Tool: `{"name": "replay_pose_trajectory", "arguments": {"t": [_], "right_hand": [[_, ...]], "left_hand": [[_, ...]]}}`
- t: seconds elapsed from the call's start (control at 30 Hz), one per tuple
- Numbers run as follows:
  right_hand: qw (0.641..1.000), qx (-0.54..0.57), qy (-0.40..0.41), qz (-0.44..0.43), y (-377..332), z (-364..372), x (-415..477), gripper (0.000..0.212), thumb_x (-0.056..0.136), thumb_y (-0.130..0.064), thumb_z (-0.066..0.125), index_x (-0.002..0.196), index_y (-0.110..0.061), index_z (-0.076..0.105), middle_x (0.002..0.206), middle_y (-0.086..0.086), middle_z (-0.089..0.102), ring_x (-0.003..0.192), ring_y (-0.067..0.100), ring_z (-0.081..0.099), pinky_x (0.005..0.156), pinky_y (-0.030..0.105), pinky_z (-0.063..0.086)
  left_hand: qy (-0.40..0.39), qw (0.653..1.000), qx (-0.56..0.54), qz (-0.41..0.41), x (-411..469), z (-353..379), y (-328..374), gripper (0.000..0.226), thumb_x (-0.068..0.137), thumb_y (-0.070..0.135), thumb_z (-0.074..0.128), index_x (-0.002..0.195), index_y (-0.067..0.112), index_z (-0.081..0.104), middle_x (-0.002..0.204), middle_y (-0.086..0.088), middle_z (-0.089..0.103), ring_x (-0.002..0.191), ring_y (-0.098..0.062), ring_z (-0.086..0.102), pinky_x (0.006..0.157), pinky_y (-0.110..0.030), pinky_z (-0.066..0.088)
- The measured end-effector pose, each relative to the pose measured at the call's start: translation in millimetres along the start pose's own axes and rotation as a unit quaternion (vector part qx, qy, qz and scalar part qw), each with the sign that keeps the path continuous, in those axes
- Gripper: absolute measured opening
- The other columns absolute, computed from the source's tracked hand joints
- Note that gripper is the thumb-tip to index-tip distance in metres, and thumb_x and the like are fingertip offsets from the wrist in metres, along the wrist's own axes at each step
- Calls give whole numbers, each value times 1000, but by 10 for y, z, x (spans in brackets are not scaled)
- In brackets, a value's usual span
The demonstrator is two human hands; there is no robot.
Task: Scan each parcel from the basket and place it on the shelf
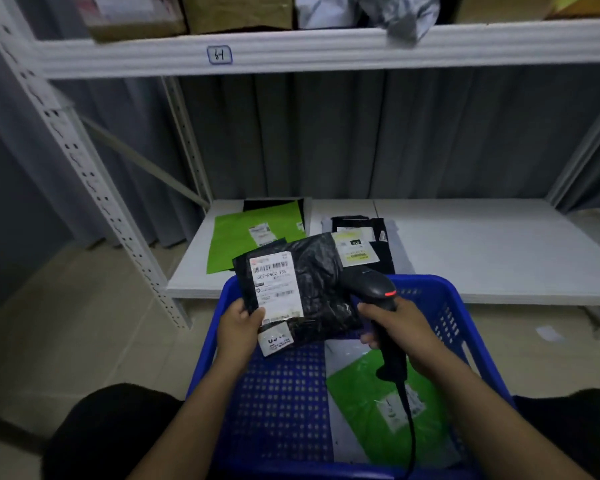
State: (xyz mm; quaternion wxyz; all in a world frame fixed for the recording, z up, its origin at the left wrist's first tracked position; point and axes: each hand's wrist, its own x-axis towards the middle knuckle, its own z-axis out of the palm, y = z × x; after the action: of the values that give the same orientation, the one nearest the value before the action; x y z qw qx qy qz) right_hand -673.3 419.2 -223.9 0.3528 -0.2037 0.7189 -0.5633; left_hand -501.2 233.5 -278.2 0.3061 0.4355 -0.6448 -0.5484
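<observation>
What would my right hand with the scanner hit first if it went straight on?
Probably the black parcel that the left hand holds: the right hand aims the scanner up and left at it. The gap between them is unclear.

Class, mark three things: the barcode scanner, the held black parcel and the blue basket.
barcode scanner (371, 284): head view, top of its head.
black parcel (319, 282): head view, crinkled wrap right of the label.
blue basket (451, 317): head view, its perforated right wall.

Grey curtain (326, 133) hung behind white metal rack (84, 174) | beige floor tiles (66, 323) laid beneath rack | room dimly lit
</observation>
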Motion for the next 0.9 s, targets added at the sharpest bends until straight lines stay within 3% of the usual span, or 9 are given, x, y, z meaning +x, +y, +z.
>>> {"name": "replay_pose_trajectory", "arguments": {"t": [0.1,0.17,0.27,0.4,0.53,0.6,0.8,0.9], "right_hand": [[997,-62,-46,-3,-88,-7,-72,20,88,-20,70,89,-1,62,71,27,66,50,27,60,49,30,50],[994,-81,-69,-6,-149,9,-117,23,88,-20,69,90,2,62,62,21,65,45,24,57,47,27,48],[994,-69,-87,-12,-225,47,-163,17,90,-17,67,84,-2,61,55,7,65,40,20,55,46,26,46],[992,-70,-99,-15,-262,108,-162,16,89,-16,67,82,-3,60,67,13,67,40,20,55,45,27,45],[991,-78,-112,-12,-279,178,-147,16,90,-17,67,81,-5,60,68,14,66,40,19,55,45,27,45],[990,-76,-117,-10,-285,212,-132,17,90,-18,66,80,-5,60,68,15,66,41,19,55,46,28,46],[989,-82,-122,-9,-317,280,-107,20,90,-17,66,76,-5,60,56,8,63,40,19,54,47,28,46],[988,-90,-126,-5,-321,288,-83,19,90,-18,66,76,-6,60,58,8,64,40,19,54,48,29,47]], "left_hand": [[40,999,23,2,-21,-47,-154,28,97,5,53,124,4,56,117,-5,62,97,-15,59,69,-14,47],[59,998,31,-5,-10,-67,-261,28,97,5,53,124,2,55,121,-10,63,93,-14,58,61,-10,43],[79,996,33,-21,8,-85,-369,29,96,3,53,125,0,55,122,-15,63,91,-14,58,61,-11,41],[86,995,33,-24,-4,-79,-393,25,96,4,53,121,2,56,113,-9,64,82,-11,59,59,-14,43],[79,996,37,-19,10,-57,-414,11,96,6,54,105,12,56,100,0,63,75,2,57,55,-12,45],[75,996,37,-18,11,-43,-435,10,96,6,55,101,14,55,98,2,63,77,2,58,54,-9,45],[71,997,28,-17,16,-29,-438,13,95,5,55,96,18,54,93,7,63,83,-8,62,62,-19,47],[70,997,20,-20,26,-28,-445,11,95,6,55,99,16,55,91,9,63,80,-3,62,61,-20,48]]}}
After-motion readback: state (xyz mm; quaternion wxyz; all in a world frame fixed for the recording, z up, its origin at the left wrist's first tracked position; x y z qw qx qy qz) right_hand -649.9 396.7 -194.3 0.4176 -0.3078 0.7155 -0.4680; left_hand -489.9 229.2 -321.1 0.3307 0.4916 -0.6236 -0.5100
